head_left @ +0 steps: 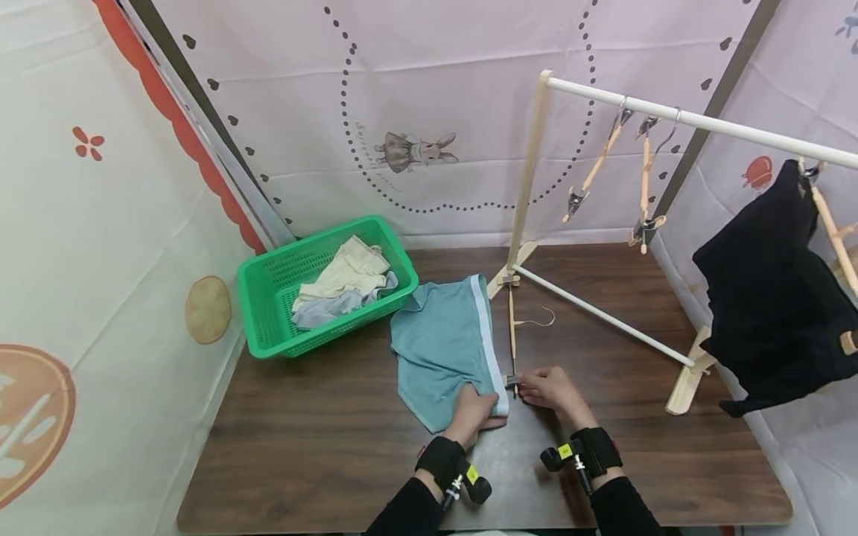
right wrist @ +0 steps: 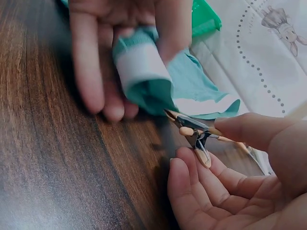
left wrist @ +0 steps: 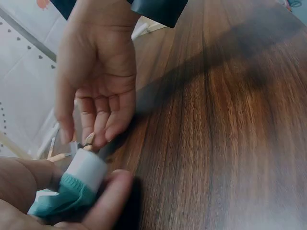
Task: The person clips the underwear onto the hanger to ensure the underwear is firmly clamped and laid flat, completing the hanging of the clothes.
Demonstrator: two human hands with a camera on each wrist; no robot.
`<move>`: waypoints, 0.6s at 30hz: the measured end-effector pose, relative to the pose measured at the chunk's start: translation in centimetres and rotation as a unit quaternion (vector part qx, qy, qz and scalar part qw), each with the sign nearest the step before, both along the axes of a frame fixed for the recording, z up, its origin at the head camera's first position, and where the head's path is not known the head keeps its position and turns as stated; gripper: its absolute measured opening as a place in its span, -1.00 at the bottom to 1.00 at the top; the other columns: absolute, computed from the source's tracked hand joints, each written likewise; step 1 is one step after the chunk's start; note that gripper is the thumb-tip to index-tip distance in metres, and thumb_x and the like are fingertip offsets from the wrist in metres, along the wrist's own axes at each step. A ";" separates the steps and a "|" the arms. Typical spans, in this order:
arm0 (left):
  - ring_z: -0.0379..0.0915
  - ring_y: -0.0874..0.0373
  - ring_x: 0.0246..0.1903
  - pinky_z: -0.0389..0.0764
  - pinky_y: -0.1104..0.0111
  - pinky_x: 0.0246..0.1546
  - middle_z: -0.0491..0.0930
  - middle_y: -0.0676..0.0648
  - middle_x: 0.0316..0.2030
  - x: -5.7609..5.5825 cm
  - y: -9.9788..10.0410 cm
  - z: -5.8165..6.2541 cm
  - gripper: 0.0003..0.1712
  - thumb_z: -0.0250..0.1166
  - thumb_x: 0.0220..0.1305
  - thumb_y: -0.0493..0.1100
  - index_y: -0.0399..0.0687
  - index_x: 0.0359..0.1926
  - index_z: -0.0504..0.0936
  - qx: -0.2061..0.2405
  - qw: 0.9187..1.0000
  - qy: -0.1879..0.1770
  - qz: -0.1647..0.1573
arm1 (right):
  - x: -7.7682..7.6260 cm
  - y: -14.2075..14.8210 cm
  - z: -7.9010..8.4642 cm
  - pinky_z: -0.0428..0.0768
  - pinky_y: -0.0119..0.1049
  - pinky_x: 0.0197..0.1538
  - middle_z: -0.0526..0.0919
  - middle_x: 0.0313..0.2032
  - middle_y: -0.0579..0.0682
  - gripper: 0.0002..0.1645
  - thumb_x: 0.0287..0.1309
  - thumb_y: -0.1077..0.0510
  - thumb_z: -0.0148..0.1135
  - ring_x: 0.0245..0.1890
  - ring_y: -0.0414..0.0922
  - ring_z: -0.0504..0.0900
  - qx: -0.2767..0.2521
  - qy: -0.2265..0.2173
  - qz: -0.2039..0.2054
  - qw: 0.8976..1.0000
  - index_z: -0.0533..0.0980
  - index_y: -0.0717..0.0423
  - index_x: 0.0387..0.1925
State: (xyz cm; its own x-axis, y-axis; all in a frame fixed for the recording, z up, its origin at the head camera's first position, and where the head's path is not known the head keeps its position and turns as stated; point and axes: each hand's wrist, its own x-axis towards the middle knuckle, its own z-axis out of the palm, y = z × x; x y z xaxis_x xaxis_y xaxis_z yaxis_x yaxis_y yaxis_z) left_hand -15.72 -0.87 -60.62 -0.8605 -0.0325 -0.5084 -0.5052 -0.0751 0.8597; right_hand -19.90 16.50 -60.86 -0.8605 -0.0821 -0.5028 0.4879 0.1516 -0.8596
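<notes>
Teal shorts [head_left: 442,339] with a white waistband [head_left: 488,327] lie on the table, waistband facing right. My left hand [head_left: 471,412] holds the near end of the waistband, thumb on top and fingers beneath. In the right wrist view that waistband end [right wrist: 144,67] is bent into a loop. To its right lies a wooden clip hanger [head_left: 512,327], its wire hook [head_left: 539,320] pointing right. My right hand [head_left: 553,391] pinches the hanger's near metal clip [right wrist: 196,134] between thumb and fingers. The clip's tip meets the waistband's edge; whether it bites the cloth I cannot tell.
A green basket [head_left: 281,346] holding cream and pale blue cloths [head_left: 345,279] stands at the back left. On the right rises a rack with a white rail [head_left: 704,121]. Two clip hangers [head_left: 593,167] and a black garment [head_left: 777,290] hang from it. Its wooden foot [head_left: 687,380] rests on the table.
</notes>
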 end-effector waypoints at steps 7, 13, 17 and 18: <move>0.70 -0.35 -0.17 0.75 0.05 -0.20 0.46 -0.63 0.01 0.2 -0.8 -0.3 -0.32 -0.16 0.51 -0.48 -0.47 0.48 -0.29 0.082 0.994 0.030 0.065 | -0.4 0.2 0.3 0.74 -0.30 -0.14 0.68 -0.16 0.21 -0.58 0.43 0.22 0.17 -0.30 -0.13 0.72 -0.016 0.000 -0.011 1.000 0.46 0.55 0.10; 0.67 -0.35 -0.17 0.72 -0.01 -0.11 0.33 -0.54 0.12 0.1 -1.1 0.0 -0.30 0.02 0.55 -0.34 -0.45 0.47 -0.15 0.170 0.981 0.002 0.089 | -0.3 0.0 0.5 0.73 -0.28 -0.09 0.67 -0.09 0.24 -0.57 0.45 0.22 0.15 -0.26 -0.12 0.73 -0.017 -0.006 0.000 1.000 0.45 0.55 0.13; 0.73 -0.18 -0.29 0.75 0.06 -0.18 0.53 -0.47 -0.05 -0.3 -1.1 0.1 -0.34 0.25 0.40 -0.39 -0.57 0.32 0.09 0.126 0.987 0.012 0.094 | -0.2 -0.5 0.3 0.73 -0.28 -0.11 0.67 -0.12 0.23 -0.56 0.44 0.19 0.19 -0.26 -0.12 0.71 -0.004 -0.004 0.002 1.000 0.47 0.54 0.11; 0.73 -0.16 -0.29 0.75 0.08 -0.19 0.53 -0.47 -0.04 -0.4 -1.1 0.1 -0.35 0.25 0.38 -0.42 -0.60 0.31 0.10 0.117 0.988 0.016 0.097 | -0.2 -0.6 0.3 0.72 -0.29 -0.12 0.67 -0.14 0.21 -0.57 0.44 0.19 0.20 -0.27 -0.13 0.70 -0.001 -0.003 0.002 1.000 0.48 0.53 0.10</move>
State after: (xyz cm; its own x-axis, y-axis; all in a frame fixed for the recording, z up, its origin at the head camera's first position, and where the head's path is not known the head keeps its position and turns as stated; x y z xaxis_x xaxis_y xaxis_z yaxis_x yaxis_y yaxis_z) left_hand -16.10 -1.99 -60.52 -0.8651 -0.0833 -0.4946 -0.4348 -0.3673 0.8223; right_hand -20.07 15.86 -60.59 -0.8570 -0.0870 -0.5079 0.4926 0.1511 -0.8570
